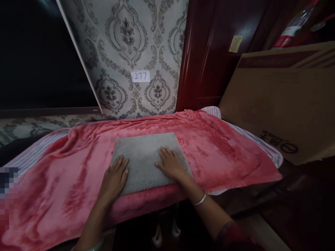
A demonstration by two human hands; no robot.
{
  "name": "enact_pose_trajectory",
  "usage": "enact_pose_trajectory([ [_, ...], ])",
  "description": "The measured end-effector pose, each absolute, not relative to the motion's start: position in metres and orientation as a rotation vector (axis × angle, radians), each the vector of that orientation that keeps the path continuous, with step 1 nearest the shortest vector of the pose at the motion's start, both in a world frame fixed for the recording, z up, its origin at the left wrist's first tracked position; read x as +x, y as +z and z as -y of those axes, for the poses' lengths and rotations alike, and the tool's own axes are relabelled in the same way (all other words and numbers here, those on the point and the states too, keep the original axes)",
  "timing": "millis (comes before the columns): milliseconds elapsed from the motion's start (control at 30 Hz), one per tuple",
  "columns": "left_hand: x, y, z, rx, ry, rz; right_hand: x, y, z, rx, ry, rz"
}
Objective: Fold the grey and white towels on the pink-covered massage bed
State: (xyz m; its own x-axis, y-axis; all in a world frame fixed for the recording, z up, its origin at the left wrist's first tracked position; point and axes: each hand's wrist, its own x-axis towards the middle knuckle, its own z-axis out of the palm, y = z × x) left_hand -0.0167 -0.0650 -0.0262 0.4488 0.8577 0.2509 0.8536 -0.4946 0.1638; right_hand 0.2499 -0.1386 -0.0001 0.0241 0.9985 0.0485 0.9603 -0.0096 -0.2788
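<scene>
A grey, short-piled plush cloth, roughly square, lies flat on a pink fleece blanket. My left hand rests palm down over the cloth's left edge, its fingers stretched out. On the right part of the cloth, my right hand lies flat with the fingers spread. Neither hand grips anything. Whether the cloth is folded or a single layer, I cannot tell.
Striped fabric shows from under the blanket at both ends. A large cardboard box stands at the right, with a bottle behind it. A dark screen is at the left. Patterned wallpaper carries a label reading 277.
</scene>
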Motion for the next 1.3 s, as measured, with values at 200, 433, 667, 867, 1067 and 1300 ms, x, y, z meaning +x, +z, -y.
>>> enact_pose_trajectory([
  [200, -0.018, -0.028, 0.064, 2.681, 0.529, -1.544, 0.292, -0.006, 0.162, -2.322, 0.238, 1.799],
  [433, -0.01, -0.022, 0.075, 2.613, 0.588, -1.562, 0.295, -0.015, 0.166, -2.36, 0.194, 1.787],
  [667, -0.032, -0.021, 0.115, 2.504, 0.827, -1.618, 0.261, 0.006, 0.179, -2.346, -0.036, 1.78],
  [867, -0.037, -0.033, 0.138, 2.571, 0.646, -1.594, 0.149, 0.003, 0.184, -1.741, 0.111, 2.327],
  [1067, -0.039, -0.042, 0.137, 2.657, 0.661, -1.568, 0.145, -0.035, 0.192, -1.621, -0.02, 2.354],
  [1300, -0.042, -0.054, 0.133, 2.726, 0.851, -1.504, 0.237, -0.069, 0.236, -1.833, -0.445, 2.018],
])
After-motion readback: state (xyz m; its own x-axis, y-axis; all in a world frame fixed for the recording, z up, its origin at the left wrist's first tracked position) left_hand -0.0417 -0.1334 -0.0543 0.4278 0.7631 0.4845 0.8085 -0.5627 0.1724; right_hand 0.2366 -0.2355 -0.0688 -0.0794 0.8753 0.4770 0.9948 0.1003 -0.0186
